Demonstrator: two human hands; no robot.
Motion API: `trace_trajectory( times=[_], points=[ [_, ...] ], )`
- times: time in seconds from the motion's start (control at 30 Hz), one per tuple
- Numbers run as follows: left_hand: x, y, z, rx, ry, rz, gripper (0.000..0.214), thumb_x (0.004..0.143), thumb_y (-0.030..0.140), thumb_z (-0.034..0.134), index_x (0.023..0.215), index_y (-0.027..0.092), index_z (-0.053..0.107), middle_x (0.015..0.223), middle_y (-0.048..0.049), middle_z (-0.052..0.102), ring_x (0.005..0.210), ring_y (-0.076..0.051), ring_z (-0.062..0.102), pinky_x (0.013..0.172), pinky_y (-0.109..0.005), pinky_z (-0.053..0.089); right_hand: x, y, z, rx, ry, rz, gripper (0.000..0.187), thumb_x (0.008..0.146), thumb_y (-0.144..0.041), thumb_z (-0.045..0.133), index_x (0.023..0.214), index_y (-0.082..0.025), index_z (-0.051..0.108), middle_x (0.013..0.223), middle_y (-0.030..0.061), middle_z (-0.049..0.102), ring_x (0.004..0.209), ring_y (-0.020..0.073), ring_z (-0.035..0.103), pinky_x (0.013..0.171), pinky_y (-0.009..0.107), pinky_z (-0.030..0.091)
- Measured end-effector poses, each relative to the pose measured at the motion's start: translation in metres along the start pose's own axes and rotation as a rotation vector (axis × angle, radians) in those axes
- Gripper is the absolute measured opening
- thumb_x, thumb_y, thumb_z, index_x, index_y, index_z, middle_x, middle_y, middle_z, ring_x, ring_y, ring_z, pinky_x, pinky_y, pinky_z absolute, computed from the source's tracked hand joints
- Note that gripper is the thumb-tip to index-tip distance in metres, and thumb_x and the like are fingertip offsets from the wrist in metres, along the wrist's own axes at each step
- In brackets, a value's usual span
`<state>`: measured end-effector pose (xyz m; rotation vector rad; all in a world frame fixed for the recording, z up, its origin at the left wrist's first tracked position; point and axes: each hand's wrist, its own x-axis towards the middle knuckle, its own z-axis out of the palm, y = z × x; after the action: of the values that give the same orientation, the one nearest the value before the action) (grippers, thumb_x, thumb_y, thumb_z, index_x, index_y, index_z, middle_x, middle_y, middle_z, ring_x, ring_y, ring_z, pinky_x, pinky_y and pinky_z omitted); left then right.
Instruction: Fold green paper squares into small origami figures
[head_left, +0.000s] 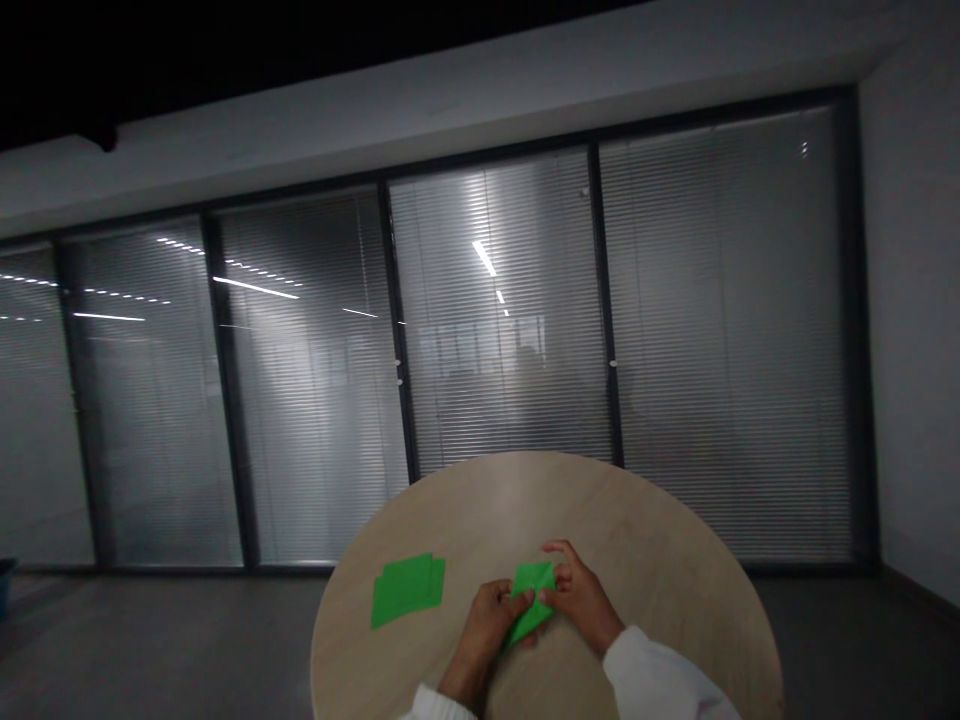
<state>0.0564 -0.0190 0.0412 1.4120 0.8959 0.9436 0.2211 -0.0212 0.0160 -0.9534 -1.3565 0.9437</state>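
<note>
A folded piece of green paper (534,588) is held just above a round wooden table (525,500), between both my hands. My left hand (491,615) pinches its lower left part with curled fingers. My right hand (577,592) grips its right edge, fingers bent around the fold. A small stack of flat green paper sheets (407,590) lies on the table to the left of my hands, apart from them. White sleeves cover both my wrists.
Behind the table runs a wall of glass panels with closed blinds (495,350) and dark frames. A grey floor (150,640) surrounds the table. A white wall (915,330) stands at the right.
</note>
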Motion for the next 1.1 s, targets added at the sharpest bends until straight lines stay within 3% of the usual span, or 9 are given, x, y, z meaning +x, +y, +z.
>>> trace_trajectory(
  times=[0.27, 0.5, 0.67, 0.87, 1.0, 1.1],
  points=[
    [0.002, -0.006, -0.002, 0.044, -0.049, 0.015, 0.055, 0.054, 0.060, 0.076, 0.069, 0.008, 0.071, 0.051, -0.0062, 0.066, 0.044, -0.015, 0.053, 0.047, -0.027, 0.042, -0.003, -0.003, -0.001, 0.017, -0.029, -0.017, 0.050, 0.064, -0.025, 0.067, 0.107, -0.025, 0.042, 0.073, -0.0031, 0.069, 0.071, 0.0202, 0.067, 0.065, 0.030, 0.049],
    [-0.001, 0.000, -0.002, 0.069, -0.067, 0.058, 0.054, 0.056, 0.062, 0.074, 0.063, 0.009, 0.070, 0.050, -0.0060, 0.065, 0.043, -0.014, 0.052, 0.046, -0.025, 0.040, -0.003, -0.004, 0.003, 0.124, -0.070, 0.014, 0.053, 0.062, -0.029, 0.072, 0.105, -0.024, 0.041, 0.079, 0.0001, 0.070, 0.074, 0.0210, 0.068, 0.067, 0.031, 0.049],
    [-0.003, -0.001, -0.001, 0.073, -0.135, 0.031, 0.051, 0.059, 0.060, 0.074, 0.063, 0.009, 0.070, 0.052, -0.0061, 0.066, 0.044, -0.014, 0.054, 0.047, -0.025, 0.042, -0.003, -0.001, 0.003, 0.110, -0.073, 0.044, 0.057, 0.060, -0.035, 0.075, 0.107, -0.022, 0.046, 0.077, 0.0003, 0.070, 0.066, 0.0193, 0.066, 0.058, 0.027, 0.046],
    [-0.004, -0.002, 0.000, -0.084, -0.046, -0.072, 0.054, 0.040, 0.044, 0.089, 0.077, 0.010, 0.069, 0.066, -0.0081, 0.071, 0.059, -0.021, 0.067, 0.056, -0.029, 0.051, 0.002, 0.002, -0.009, 0.078, 0.082, -0.048, 0.042, 0.066, -0.039, 0.073, 0.098, -0.024, 0.051, 0.075, -0.0007, 0.069, 0.066, 0.0185, 0.065, 0.059, 0.027, 0.049],
    [-0.001, 0.001, -0.002, -0.158, 0.008, -0.002, 0.052, 0.040, 0.042, 0.091, 0.075, 0.009, 0.072, 0.068, -0.0089, 0.073, 0.063, -0.019, 0.067, 0.062, -0.027, 0.052, 0.006, 0.005, -0.018, 0.021, 0.206, -0.060, 0.044, 0.067, -0.046, 0.072, 0.100, -0.025, 0.052, 0.080, 0.0009, 0.072, 0.072, 0.0222, 0.068, 0.064, 0.033, 0.053],
    [-0.003, 0.006, -0.004, -0.218, 0.021, 0.022, 0.053, 0.045, 0.042, 0.090, 0.083, 0.009, 0.075, 0.078, -0.0117, 0.075, 0.071, -0.020, 0.068, 0.069, -0.028, 0.053, 0.007, 0.005, -0.021, 0.037, 0.226, -0.074, 0.048, 0.069, -0.049, 0.072, 0.105, -0.025, 0.050, 0.082, 0.0027, 0.073, 0.075, 0.0240, 0.069, 0.069, 0.035, 0.054]
  ],
)
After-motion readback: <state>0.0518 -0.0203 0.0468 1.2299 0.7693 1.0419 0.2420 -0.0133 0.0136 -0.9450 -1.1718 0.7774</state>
